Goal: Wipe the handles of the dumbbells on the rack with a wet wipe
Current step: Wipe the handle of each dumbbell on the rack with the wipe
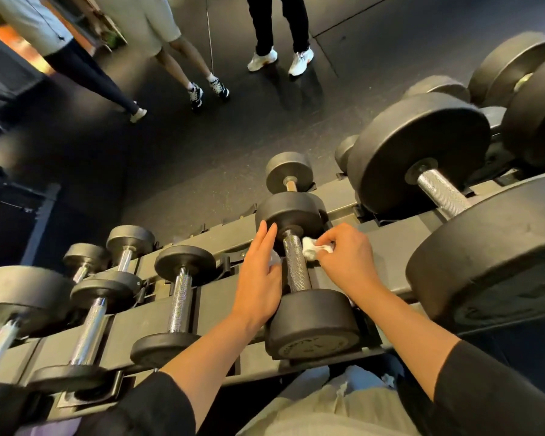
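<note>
Pinching a crumpled white wet wipe [312, 249] between thumb and fingertips, the right hand [346, 256] holds it against the right side of the knurled handle [296, 266] of a mid-sized black dumbbell [302, 278] lying on the rack [221, 297]. The left hand [260, 278] lies along the handle's left side, fingers straight and reaching up to the far weight head; a scrap of white shows under its palm, though whether it grips that scrap cannot be told.

The likeliest trouble seems to be the wipe snagging or shredding on the rough knurling, since it is bunched small and held only by the fingertips. A hard sideways rub could also roll the dumbbell in its cradle, pinching fingers against a head or rail.

Room is tight: the handle runs between its two heads, with rack rails close on either side. The large dumbbell [434, 184] to the right crowds the right wrist, while the smaller dumbbell [178, 300] to the left sits further off. Bystanders' legs [277, 29] stand on the floor well beyond the rack.
</note>
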### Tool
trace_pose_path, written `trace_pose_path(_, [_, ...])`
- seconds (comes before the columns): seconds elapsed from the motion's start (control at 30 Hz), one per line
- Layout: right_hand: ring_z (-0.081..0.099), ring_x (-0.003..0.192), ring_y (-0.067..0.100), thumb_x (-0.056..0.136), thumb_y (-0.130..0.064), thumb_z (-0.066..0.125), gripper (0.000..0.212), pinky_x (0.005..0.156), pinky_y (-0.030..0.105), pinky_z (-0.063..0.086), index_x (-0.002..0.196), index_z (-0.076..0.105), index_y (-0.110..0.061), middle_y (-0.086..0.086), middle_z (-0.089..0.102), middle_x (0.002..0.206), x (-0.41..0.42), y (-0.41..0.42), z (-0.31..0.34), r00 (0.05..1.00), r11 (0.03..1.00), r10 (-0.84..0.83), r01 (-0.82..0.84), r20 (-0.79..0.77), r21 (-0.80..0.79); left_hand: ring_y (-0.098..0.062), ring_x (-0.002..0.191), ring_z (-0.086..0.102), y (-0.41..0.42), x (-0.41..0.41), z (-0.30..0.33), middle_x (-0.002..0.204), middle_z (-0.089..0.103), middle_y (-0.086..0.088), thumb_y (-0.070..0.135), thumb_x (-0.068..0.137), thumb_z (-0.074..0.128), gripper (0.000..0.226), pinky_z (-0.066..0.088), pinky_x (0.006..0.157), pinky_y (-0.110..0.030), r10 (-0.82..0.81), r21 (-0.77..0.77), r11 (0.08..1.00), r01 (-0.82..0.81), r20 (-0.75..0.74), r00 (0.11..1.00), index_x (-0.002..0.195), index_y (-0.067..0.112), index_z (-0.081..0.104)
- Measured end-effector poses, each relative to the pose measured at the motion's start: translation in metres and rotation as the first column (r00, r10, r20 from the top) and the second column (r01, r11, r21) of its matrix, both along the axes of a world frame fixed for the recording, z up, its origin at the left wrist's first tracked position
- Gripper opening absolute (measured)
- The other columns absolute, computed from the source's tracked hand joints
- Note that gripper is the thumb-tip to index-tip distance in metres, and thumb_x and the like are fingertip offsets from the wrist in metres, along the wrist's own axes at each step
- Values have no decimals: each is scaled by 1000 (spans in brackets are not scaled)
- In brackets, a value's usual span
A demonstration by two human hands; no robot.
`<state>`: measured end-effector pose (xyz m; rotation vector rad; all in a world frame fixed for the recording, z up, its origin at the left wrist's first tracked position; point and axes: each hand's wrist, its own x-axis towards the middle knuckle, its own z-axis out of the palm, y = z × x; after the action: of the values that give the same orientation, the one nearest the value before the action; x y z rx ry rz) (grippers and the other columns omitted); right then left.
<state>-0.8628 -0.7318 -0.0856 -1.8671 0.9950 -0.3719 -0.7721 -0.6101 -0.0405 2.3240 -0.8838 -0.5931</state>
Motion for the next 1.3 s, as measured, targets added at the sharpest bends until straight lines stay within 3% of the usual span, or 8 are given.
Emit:
trace_pose_path(0.13, [58, 102, 23, 84, -9, 65, 29, 76, 21, 37, 112, 66, -13, 6, 62, 113, 13, -1, -8, 992, 997, 51, -58, -114, -55, 10, 133, 6, -1, -1, 2, 156, 11, 16, 1, 98, 41, 60, 5, 107, -10, -24, 26, 999, 23, 50, 998, 148, 29, 24])
trace_pose_path(0.23, [60, 103, 21, 82, -11, 67, 33, 81, 25, 47, 115, 65, -17, 4, 66, 111, 19, 1, -13, 991, 992, 121, -119, -50, 38, 11, 133, 5, -2, 0, 5, 152, 9, 21, 0, 97, 41, 62, 3, 100, 1, -72, 47, 997, 69, 73, 995, 148, 31, 23])
trace_pose_path(0.4, [63, 92, 9, 76, -2, 71, 38, 71, 14, 50, 112, 67, -14, -1, 68, 100, 8, 3, -11, 980, 941, 23, -89, 200, 327, 11, 132, 3, -2, 1, 6, 147, 3, 27, 3, 98, 41, 62, 5, 106, -11, -107, 88, 991, 99, 94, 990, 148, 34, 20])
trace_pose_path(0.53, [59, 90, 5, 77, 0, 70, 36, 75, 16, 47, 108, 69, -16, -7, 65, 96, -3, 3, -6, 982, 937, 74, -128, 173, 325, 11, 133, 3, -2, 3, 4, 147, 3, 28, 2, 98, 41, 62, 7, 109, -16, -94, 87, 992, 87, 86, 992, 148, 34, 22])
trace_pose_path(0.8, [63, 78, 1, 73, -1, 73, 24, 69, 12, 46, 79, 74, -24, -13, 67, 79, -24, 11, 13, 962, 892, 121, -214, 247, 399, 8, 135, 5, -1, 3, 2, 149, 5, 25, -1, 97, 41, 63, 9, 109, -17, -101, 71, 993, 96, 71, 992, 148, 33, 23])
trace_pose_path(0.97, [60, 84, 5, 70, -3, 73, 31, 76, 21, 50, 93, 73, -23, -9, 67, 89, -19, 11, 17, 972, 907, 141, -203, 189, 369, 7, 135, 4, -1, 3, 3, 152, 5, 23, -1, 97, 40, 64, 8, 109, -18, -104, 73, 992, 100, 62, 993, 149, 32, 22])
trace_pose_path(1.13, [62, 83, 7, 74, -8, 74, 13, 76, 21, 49, 77, 74, -20, -4, 69, 81, -16, 8, 24, 964, 873, 228, -266, 140, 409, -2, 142, 6, -1, 1, 6, 157, 7, 15, -1, 97, 40, 63, 7, 109, -19, -95, 52, 994, 93, 50, 994, 149, 30, 22])
trace_pose_path(1.3, [63, 83, 14, 74, -5, 71, 16, 75, 30, 52, 63, 73, -17, 1, 68, 73, -18, 12, 30, 974, 848, 197, -227, 112, 479, -8, 145, 8, -1, 0, 7, 158, 9, 11, 4, 98, 42, 62, 8, 108, -18, -110, 66, 993, 102, 133, 985, 149, 29, 18])
